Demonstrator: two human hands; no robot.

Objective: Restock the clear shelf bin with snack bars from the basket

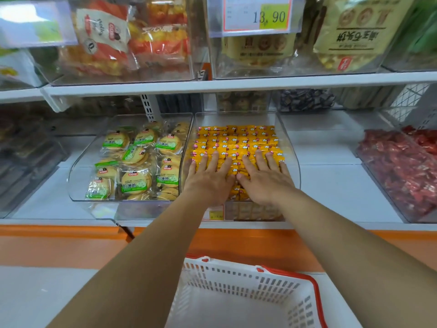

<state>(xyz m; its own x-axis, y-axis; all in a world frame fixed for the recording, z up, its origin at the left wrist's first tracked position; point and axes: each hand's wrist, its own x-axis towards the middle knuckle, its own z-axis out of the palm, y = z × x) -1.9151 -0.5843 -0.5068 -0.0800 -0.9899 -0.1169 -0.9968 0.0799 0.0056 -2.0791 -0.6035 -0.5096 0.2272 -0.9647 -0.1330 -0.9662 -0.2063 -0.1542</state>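
Observation:
A clear shelf bin (292, 147) sits on the middle shelf, filled with rows of small yellow-wrapped snack bars (236, 138). My left hand (209, 178) and my right hand (266, 178) lie flat, palms down and fingers spread, on top of the bars near the bin's front, thumbs almost touching. Neither hand holds anything. Below, at the bottom of the view, stands a white plastic basket (236, 294) with an orange-red rim; the part of its inside that shows has no bars in it.
Left of the bin is another clear bin of green-labelled cookie packs (137, 159). At the right stands a bin of red-wrapped sweets (399, 166). An upper shelf (212, 85) carries more snack bins and a price tag (257, 15). An orange ledge (71, 245) runs below.

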